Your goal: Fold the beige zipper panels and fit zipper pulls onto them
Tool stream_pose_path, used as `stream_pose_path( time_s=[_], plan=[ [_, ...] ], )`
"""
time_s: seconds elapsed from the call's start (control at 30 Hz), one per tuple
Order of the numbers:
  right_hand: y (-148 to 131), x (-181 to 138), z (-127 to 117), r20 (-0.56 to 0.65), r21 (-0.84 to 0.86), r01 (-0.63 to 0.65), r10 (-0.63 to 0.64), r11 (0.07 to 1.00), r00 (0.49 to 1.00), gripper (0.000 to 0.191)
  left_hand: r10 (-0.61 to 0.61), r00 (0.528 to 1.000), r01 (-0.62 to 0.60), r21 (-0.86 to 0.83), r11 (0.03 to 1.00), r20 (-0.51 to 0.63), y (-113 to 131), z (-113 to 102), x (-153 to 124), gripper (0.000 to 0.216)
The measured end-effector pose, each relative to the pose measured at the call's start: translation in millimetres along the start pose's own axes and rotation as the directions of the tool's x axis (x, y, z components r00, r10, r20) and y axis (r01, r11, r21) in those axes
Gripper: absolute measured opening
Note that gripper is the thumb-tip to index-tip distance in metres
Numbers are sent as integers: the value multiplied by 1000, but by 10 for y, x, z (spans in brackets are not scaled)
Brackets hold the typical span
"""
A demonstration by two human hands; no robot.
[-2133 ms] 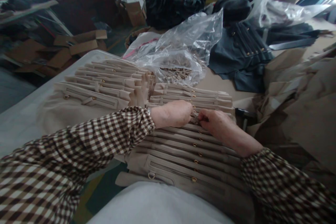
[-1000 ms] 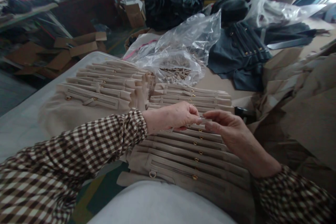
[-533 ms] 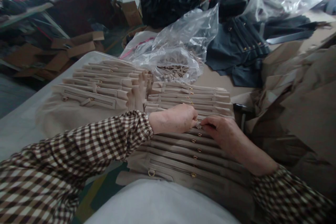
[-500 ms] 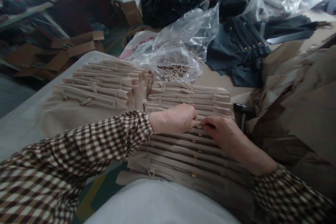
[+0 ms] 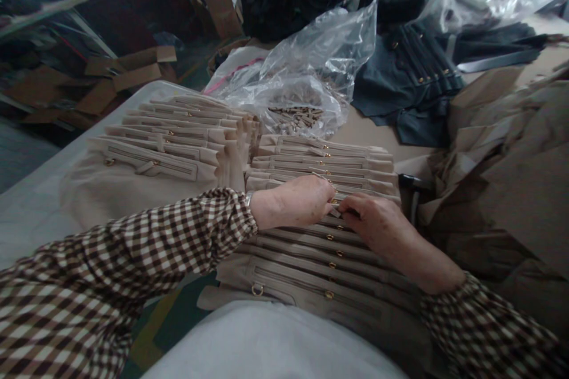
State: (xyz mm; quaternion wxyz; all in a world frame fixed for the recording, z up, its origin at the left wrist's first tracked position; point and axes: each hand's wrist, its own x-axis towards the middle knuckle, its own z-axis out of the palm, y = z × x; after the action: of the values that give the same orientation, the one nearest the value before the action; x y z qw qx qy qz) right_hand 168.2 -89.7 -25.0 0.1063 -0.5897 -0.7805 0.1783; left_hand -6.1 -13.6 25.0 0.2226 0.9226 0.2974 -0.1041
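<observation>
Several beige zippered bag panels (image 5: pixel 320 260) lie overlapped in a row in front of me, each with a small gold zipper slider. My left hand (image 5: pixel 296 201) and my right hand (image 5: pixel 376 225) meet over one panel in the middle of the row. Both hands have their fingers curled and pinched together at a gold slider (image 5: pixel 334 202). What the fingertips grip is too small to make out. Checked sleeves cover both of my forearms.
A second row of beige panels (image 5: pixel 169 142) lies to the left. A clear plastic bag (image 5: pixel 306 83) with small beige pieces (image 5: pixel 296 117) sits behind. Dark blue panels (image 5: pixel 409 83) lie at the back right, crumpled brown paper (image 5: pixel 502 172) on the right, cardboard (image 5: pixel 128 71) on the floor at left.
One second ago both hands were lifted above the panels with fingertips touching. They came down onto the middle panel and now pinch at its slider.
</observation>
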Motion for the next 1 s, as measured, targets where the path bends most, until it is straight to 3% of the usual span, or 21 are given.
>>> stream_pose_path(
  time_s=[0.13, 0.27, 0.4, 0.53, 0.63, 0.7, 0.77, 0.87, 0.93, 1.0],
  plan=[
    [-56, -1, 1, -13, -102, -14, 12, 995, 1000, 14, -50, 999, 49, 25, 998, 10, 5, 29, -7, 27],
    [-55, 12, -3, -20, -100, -54, 53, 993, 998, 12, -78, 997, 78, 10, 997, -12, -61, -1, -34, 22],
    [-100, 17, -58, -120, 93, -20, 31, 995, 992, 11, -33, 997, 11, -293, 956, -72, -154, -67, -80, 24],
    [-304, 29, -166, -283, 339, 86, 14, 937, 959, 11, -115, 992, 51, -639, 768, -59, -119, -103, -119, 34],
    [-459, 70, -213, -341, 429, 89, 70, 899, 937, 9, -177, 984, 110, -864, 492, 24, -29, -94, -126, 38],
    [-515, 110, -196, -338, 500, 56, 136, 864, 931, 11, -219, 974, 132, -920, 368, 53, 23, -83, -119, 40],
    [-538, 149, -147, -296, 637, 36, 201, 770, 934, 15, -266, 962, 143, -934, 328, 54, 54, -72, -105, 43],
    [-554, 197, -71, -154, 888, 27, 241, 459, 958, 25, -298, 953, 143, -941, 307, 48, 70, -46, -75, 48],
    [-569, 219, -54, -73, 966, 9, 241, 258, 968, 30, -303, 951, 147, -949, 278, 58, 76, -22, -56, 52],
    [-583, 232, -71, -23, 989, -11, 233, 146, 972, 33, -301, 950, 165, -951, 263, 82, 88, -5, -46, 55]
  ],
)
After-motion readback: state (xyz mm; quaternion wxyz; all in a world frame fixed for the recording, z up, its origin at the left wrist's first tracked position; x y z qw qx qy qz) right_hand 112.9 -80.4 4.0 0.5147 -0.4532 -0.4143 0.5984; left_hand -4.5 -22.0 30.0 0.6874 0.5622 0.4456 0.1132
